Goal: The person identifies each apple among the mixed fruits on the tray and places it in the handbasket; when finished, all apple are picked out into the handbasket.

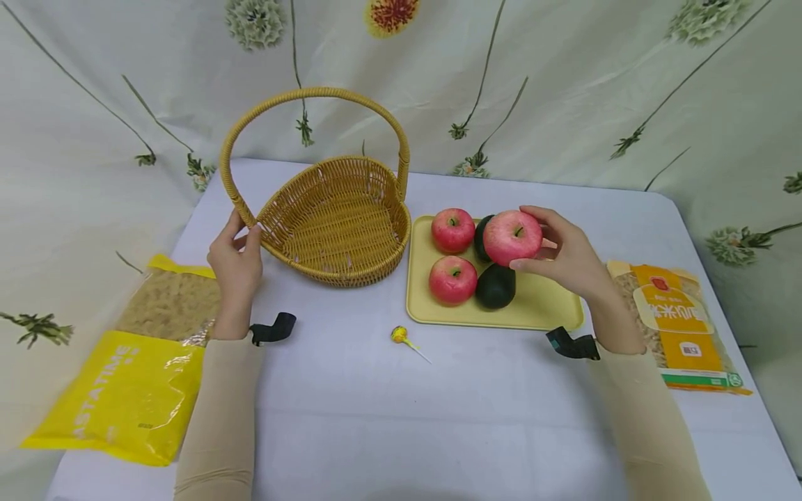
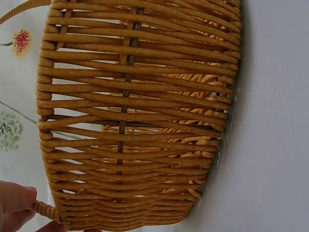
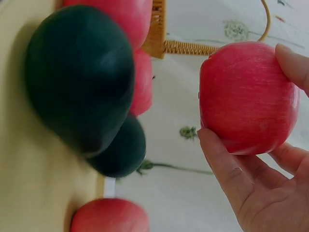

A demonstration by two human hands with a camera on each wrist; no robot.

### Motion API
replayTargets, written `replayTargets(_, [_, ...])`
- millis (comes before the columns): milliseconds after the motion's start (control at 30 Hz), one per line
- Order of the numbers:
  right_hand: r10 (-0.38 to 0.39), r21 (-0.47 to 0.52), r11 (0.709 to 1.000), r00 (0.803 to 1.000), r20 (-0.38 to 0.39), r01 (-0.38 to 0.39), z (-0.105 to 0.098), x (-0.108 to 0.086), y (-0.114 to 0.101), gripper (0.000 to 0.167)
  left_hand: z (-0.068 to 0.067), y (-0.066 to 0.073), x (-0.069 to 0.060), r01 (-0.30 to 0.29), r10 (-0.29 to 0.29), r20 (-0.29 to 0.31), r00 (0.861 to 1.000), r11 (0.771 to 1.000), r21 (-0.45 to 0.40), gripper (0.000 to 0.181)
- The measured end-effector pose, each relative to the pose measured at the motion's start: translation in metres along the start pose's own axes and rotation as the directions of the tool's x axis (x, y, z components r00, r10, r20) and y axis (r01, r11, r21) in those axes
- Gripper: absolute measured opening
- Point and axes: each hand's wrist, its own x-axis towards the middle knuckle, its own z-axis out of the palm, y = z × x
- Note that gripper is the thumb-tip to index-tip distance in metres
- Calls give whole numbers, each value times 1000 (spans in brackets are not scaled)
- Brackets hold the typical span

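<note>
My left hand (image 1: 237, 268) pinches the lower left end of the handle on a woven wicker basket (image 1: 341, 271); in the left wrist view its fingertips show at the bottom corner beside the basket's side. Inside, the basket shows only its woven bottom. Over the yellow tray (image 1: 545, 313), my right hand (image 1: 573, 257) grips a red apple (image 1: 510, 239) between thumb and fingers, lifted off the tray. Two more apples (image 1: 452, 280) and two dark green avocados (image 1: 496, 287) lie on the tray. A further apple (image 3: 111, 216) shows low in the right wrist view, hidden from the head view.
A lollipop (image 1: 399, 335) lies on the white table in front of the tray. On the left is a yellow bag of pasta (image 1: 138, 369); an orange-labelled food packet (image 1: 679, 320) lies at the right, beside the right forearm. Floral cloth hangs behind the table.
</note>
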Motion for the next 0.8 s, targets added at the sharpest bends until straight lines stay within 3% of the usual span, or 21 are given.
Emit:
replayTargets(433, [9,2,1000,997,74,-10,36,39,-34,78,3,2,-1,-2,2,3,1000,1000,-11,46])
replayTargets(800, [12,11,1000,991,134,-13,87,85,-62,80,2,-1,0,21,-21,-11,1000,1000,6,46])
